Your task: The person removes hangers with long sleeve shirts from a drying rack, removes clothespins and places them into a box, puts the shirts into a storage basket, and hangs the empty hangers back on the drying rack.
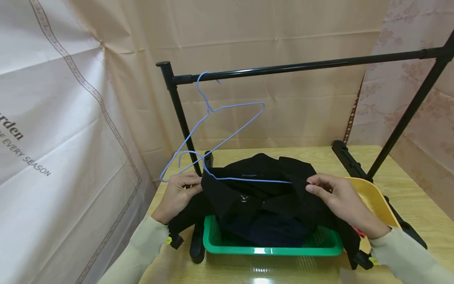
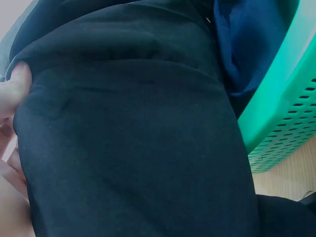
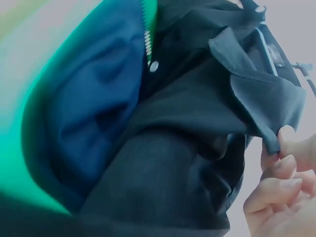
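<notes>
A black collared shirt (image 1: 234, 201) is spread over the green basket (image 1: 273, 251). Inside its neck opening lies a blue wire hanger (image 1: 255, 180), its hook sticking out at the left; the rest of it is covered by cloth. My left hand (image 1: 179, 196) pinches the shirt at the left shoulder, thumb on top of the cloth in the left wrist view. With thumb and fingertips, my right hand (image 1: 342, 199) pinches the shirt beside the hanger's right end. The right wrist view shows those fingertips on the edge of the collar (image 3: 264, 101).
A second blue hanger (image 1: 237, 105) hangs from the black rack's bar (image 1: 305, 68). Navy zippered clothing (image 3: 98, 113) lies in the green basket. Behind my right hand stands a yellow basket (image 1: 376, 199). The rack's feet stand on the wooden table (image 1: 415, 193).
</notes>
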The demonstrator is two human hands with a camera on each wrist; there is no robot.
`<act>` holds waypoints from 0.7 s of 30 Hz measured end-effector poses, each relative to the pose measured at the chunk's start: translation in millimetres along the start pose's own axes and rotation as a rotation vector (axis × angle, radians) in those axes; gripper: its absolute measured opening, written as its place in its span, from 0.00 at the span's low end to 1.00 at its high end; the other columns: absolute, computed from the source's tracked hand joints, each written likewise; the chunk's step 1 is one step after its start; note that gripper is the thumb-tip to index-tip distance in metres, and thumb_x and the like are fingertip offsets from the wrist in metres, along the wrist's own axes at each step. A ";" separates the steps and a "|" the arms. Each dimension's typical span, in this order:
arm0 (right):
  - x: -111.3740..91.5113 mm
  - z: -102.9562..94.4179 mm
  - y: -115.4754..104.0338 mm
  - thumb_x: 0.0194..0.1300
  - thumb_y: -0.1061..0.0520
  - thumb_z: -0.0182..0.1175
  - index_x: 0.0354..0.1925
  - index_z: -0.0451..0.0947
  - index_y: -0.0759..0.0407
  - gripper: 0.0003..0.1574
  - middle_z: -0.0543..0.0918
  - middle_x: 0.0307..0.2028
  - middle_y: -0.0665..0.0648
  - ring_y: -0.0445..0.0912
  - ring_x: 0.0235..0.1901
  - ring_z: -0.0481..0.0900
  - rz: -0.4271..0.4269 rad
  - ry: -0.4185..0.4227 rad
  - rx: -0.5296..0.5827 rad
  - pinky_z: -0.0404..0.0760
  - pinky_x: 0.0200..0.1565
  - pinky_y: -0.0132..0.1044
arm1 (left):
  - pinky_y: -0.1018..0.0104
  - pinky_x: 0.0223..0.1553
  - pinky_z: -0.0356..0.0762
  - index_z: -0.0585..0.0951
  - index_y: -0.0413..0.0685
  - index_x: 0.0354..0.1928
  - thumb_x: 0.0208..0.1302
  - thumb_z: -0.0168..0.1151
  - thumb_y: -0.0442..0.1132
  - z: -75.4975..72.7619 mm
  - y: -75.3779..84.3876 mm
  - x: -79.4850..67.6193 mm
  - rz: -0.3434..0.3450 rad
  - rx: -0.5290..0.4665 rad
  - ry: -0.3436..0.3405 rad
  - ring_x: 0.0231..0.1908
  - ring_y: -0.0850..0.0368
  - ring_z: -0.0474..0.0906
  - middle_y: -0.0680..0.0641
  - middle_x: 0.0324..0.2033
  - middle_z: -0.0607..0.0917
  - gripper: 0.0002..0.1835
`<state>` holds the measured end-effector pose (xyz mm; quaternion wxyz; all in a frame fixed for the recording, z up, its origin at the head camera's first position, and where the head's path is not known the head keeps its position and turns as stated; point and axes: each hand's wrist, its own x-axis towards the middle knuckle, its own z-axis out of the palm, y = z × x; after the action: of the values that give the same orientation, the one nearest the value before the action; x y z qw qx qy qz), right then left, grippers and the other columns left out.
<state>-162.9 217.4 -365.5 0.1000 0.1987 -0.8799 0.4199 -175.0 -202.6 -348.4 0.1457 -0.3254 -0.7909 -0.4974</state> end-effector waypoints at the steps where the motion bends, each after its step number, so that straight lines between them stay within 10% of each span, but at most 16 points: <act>1: 0.2 -0.8 1.4 0.68 0.50 0.59 0.40 0.79 0.50 0.07 0.75 0.27 0.50 0.45 0.24 0.70 0.049 -0.059 0.075 0.70 0.25 0.33 | 0.66 0.26 0.65 0.88 0.46 0.39 0.61 0.62 0.28 0.1 -4.4 -0.2 -0.002 0.001 0.001 0.25 0.58 0.70 0.50 0.30 0.84 0.10; 10: 1.5 2.1 12.5 0.72 0.48 0.52 0.45 0.68 0.63 0.18 0.63 0.22 0.50 0.43 0.17 0.59 0.355 -0.472 0.705 0.53 0.20 0.38 | 0.66 0.29 0.69 0.88 0.41 0.40 0.61 0.63 0.28 0.3 9.4 2.2 -0.057 -0.019 0.018 0.27 0.56 0.73 0.48 0.30 0.85 0.08; 21: 1.9 9.1 24.2 0.72 0.54 0.52 0.46 0.68 0.55 0.08 0.65 0.23 0.46 0.37 0.17 0.61 0.519 -0.484 0.981 0.59 0.21 0.27 | 0.67 0.31 0.71 0.87 0.40 0.40 0.61 0.63 0.29 2.6 10.3 3.2 -0.091 -0.035 0.034 0.31 0.54 0.76 0.45 0.31 0.85 0.08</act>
<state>-175.2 223.6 -387.4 -0.3118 0.0904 -0.6010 0.7303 -170.4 -196.2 -340.7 0.1309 -0.2831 -0.7934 -0.5227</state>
